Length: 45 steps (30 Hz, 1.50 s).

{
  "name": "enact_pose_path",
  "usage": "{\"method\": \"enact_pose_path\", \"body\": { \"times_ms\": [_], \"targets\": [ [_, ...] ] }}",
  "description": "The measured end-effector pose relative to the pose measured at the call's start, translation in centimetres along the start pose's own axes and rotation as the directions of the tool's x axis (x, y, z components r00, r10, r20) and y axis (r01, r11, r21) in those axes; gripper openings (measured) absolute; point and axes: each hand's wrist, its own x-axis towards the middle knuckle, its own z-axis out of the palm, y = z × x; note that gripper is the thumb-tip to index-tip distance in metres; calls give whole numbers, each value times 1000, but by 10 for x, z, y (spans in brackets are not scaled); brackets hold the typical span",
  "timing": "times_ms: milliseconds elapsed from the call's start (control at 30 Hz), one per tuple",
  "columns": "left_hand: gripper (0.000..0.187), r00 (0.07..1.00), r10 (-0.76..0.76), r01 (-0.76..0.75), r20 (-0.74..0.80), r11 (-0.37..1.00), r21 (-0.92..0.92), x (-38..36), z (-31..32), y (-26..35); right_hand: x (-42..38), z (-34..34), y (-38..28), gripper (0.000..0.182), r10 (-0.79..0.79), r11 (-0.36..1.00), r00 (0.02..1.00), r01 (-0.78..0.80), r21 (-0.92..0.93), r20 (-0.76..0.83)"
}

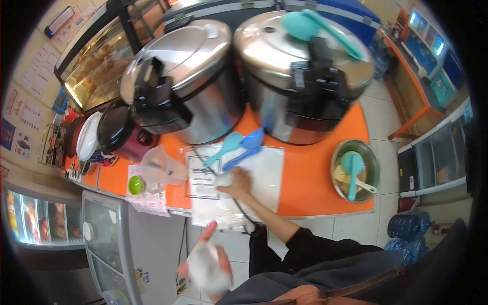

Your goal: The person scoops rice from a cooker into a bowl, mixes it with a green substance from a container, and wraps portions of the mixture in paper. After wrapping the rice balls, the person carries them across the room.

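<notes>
My left hand (219, 262), smeared by motion, is closed around a white rounded bundle (207, 269) low in the view, in front of the table edge; what is inside the bundle I cannot make out. My right hand (238, 184) reaches over a white printed sheet (269, 178) on the orange table. Its fingers are at a small whitish round thing (223, 179), too blurred to name. Just beyond that hand lie a teal scoop (230, 144) and a blue scoop (249, 145), side by side on the sheet.
Two large steel rice cookers (213, 109) stand behind the sheet; a teal ladle (305, 26) rests on the right lid. At right sits a metal bowl (376, 175) with utensils. A clear plastic jug (161, 166) and a green cup (135, 185) stand left. A grey freezer (147, 244) is below.
</notes>
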Motion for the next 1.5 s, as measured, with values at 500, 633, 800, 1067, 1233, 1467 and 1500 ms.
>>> {"method": "enact_pose_path", "body": {
  "times_ms": [500,633,800,1067,1233,1467,1500],
  "targets": [
    [109,290,-721,339,629,692,637,159,272,-323,-295,-415,320,84,-93,833,957,-77,548,274],
    [108,405,-692,341,598,721,603,226,286,-361,-265,-511,367,80,13,600,950,-258,757,313],
    [106,620,-614,350,489,774,528,351,235,-455,-184,-602,470,70,141,219,919,-392,893,369],
    [103,191,-612,377,767,767,518,638,250,-647,-49,-795,638,57,502,-56,782,-396,917,369],
    [102,-9,-555,391,832,764,513,820,275,-703,54,-910,718,54,633,-74,736,-251,965,239],
    [100,248,-534,481,808,792,376,1082,185,-738,307,-1047,855,49,595,29,791,-200,979,144],
    [99,383,-541,542,749,788,292,1120,163,-739,362,-1072,863,48,532,76,839,-183,980,115]
  ]
}}
